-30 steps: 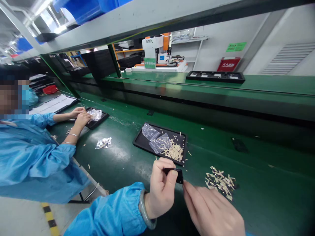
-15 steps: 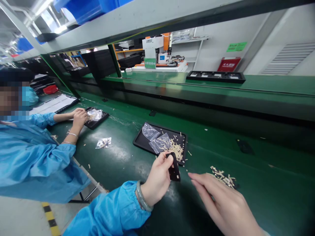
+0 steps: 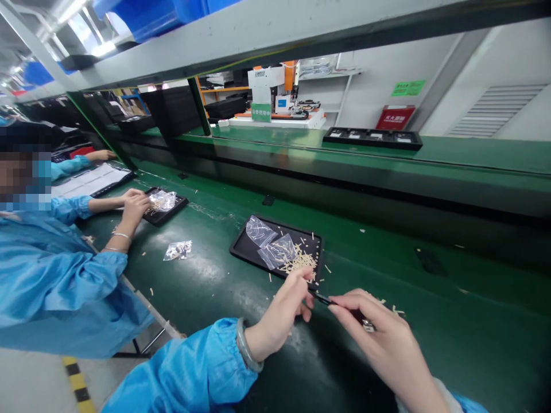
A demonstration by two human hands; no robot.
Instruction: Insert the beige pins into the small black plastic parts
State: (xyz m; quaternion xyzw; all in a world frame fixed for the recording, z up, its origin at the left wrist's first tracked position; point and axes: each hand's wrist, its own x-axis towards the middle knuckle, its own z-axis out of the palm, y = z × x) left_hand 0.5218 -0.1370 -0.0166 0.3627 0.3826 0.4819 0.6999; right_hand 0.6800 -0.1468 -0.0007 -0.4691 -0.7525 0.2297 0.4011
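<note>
A thin black plate (image 3: 322,299) is turned almost edge-on between my two hands. Its right end is pinched by the thumb and fingers of my right hand (image 3: 381,341). The left end runs in between the curled fingers and thumb of my left hand (image 3: 279,312), which hide it in part. Just beyond my left hand lies a black tray (image 3: 241,244) with clear plastic bags (image 3: 278,250) and a heap of small beige strips (image 3: 301,259). A second pile of strips (image 3: 398,311) is mostly covered by my right hand.
To the left, a co-worker in a blue smock (image 3: 64,269) has both hands at another black tray (image 3: 166,217). A small clear bag (image 3: 178,250) lies between us. Flat dark pieces (image 3: 430,261) rest on the green bench; a compartmented tray (image 3: 372,139) stands on the ledge behind.
My right hand has come left and taken hold of the black plate, which has turned from face-on to edge-on. At far left another person's arm has come into view.
</note>
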